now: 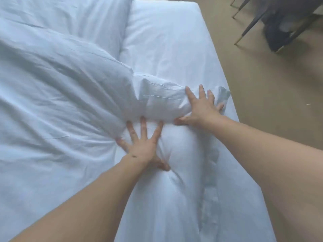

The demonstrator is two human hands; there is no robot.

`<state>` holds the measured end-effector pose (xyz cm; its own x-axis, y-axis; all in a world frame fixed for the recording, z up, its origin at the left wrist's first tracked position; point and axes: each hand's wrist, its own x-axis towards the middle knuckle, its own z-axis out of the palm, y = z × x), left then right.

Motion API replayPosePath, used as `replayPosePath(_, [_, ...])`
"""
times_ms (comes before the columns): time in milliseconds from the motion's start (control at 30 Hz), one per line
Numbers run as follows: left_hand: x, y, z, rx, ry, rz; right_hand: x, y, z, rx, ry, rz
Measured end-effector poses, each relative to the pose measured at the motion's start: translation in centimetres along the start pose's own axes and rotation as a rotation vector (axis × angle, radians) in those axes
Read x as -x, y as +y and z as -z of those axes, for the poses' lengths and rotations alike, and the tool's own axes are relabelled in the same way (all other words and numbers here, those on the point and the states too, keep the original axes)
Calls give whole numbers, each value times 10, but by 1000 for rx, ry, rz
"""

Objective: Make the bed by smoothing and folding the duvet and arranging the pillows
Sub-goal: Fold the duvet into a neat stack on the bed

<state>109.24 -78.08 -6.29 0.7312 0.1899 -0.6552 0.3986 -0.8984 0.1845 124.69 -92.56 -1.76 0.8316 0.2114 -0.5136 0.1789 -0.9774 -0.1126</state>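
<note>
Bedding fills most of the frame: a white, crumpled duvet (pixel 57 102) lies across the left and centre, its folded edge running from the middle of the frame toward the right edge of the bed (pixel 174 41). The cloth looks soft and cotton-like, with many creases and a puffy bulge at lower centre. Both hands lie flat on it with fingers straight and spread, gripping nothing. The left hand (pixel 142 145) presses at the centre, fingers pointing to the top of the frame. The right hand (pixel 201 107) presses the duvet's corner near the bed's right side. Smooth white sheet shows on the bed at upper centre. Tan floor (pixel 262 102) runs down the right. Dark furniture with thin legs (pixel 272 23) sits blurred at upper right, cut off by the frame; what it is cannot be told.
</note>
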Motion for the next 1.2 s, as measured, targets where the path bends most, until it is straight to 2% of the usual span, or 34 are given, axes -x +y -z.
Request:
replayPosePath(67, [-20, -2, -14, -12, 11, 15, -26, 5, -19, -39, -5, -21])
replayPosePath(233, [-42, -3, -19, -43, -9, 21, -53, 6, -52, -57, 189, 25])
replayPosePath(367, [-33, -3, -16, -65, 4, 10, -33, 4, -51, -134, 299, 58])
replayPosePath(467, [-7, -6, 1, -8, 23, -31, 9, -5, -47, -329, 279, 66])
replayPosePath(533, [31, -13, 13, 118, 92, -68, 56, -6, -40, -497, 253, 95])
replayPosePath(633, [101, -24, 33, 544, 289, -112, 132, -17, -20, -617, 283, 158])
replayPosePath(700, [151, -23, 62, 789, 393, -72, 188, -41, -4, -651, 341, 246])
replayPosePath(800, [219, -23, 115, 1047, 387, 4, 272, -93, 6, -661, 394, 444])
replayPosePath(867, [268, -42, 137, 1068, 360, 27, 334, -133, 1, -644, 446, 573])
replayPosePath(933, [315, -75, 145, 975, 369, 55, 389, -164, -8, -673, 509, 639])
replayPosePath(1033, [392, -140, 132, 827, 391, 27, 463, -197, -25, -788, 455, 721])
replayPosePath(1100, [441, -180, 112, 817, 368, -58, 497, -209, -46, -659, 405, 683])
replayPosePath(1200, [521, -232, 83, 895, 404, -150, 552, -229, -85, -337, 230, 453])
